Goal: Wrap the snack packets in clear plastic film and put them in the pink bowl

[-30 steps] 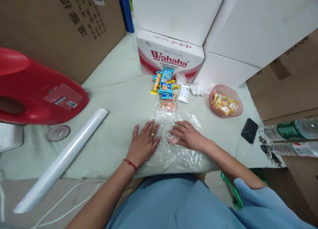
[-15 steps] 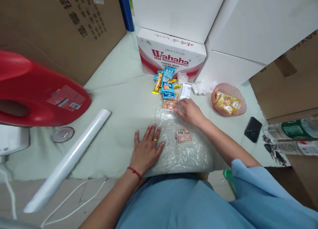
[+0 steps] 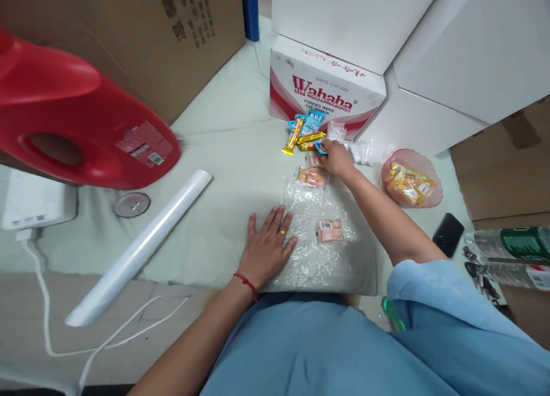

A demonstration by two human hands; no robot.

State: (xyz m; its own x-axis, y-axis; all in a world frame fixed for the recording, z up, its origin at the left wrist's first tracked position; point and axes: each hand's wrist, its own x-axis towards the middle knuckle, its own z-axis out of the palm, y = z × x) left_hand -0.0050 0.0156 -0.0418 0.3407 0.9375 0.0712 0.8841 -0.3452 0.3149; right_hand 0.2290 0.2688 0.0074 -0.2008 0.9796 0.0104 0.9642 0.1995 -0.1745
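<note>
My left hand [image 3: 268, 246] lies flat with fingers spread, at the left edge of a clear plastic sheet [image 3: 296, 270]. My right hand [image 3: 337, 157] reaches to the snack pile, fingers closed on a blue snack packet [image 3: 321, 148] that they mostly cover. Under and beside that hand are pink-wrapped snack packets, one [image 3: 312, 177] on the sheet's far end. Another pink packet [image 3: 330, 231] rests mid-sheet. Beyond my right hand lie yellow-wrapped bars [image 3: 294, 136] and a light blue packet [image 3: 313, 121].
A red and white water carton [image 3: 326, 89] stands behind the pile. To the right are a pink bowl [image 3: 437, 192] with yellow packets, a black phone [image 3: 448, 235], keys [image 3: 483, 281] and bottles [image 3: 507, 244]. On the left are a red jug [image 3: 98, 132] and a white plastic roll [image 3: 141, 244].
My right hand has moved away from me, from the near pink packet to the pile, and taken hold of a blue packet. My left hand stays flat. The whole view has shifted.
</note>
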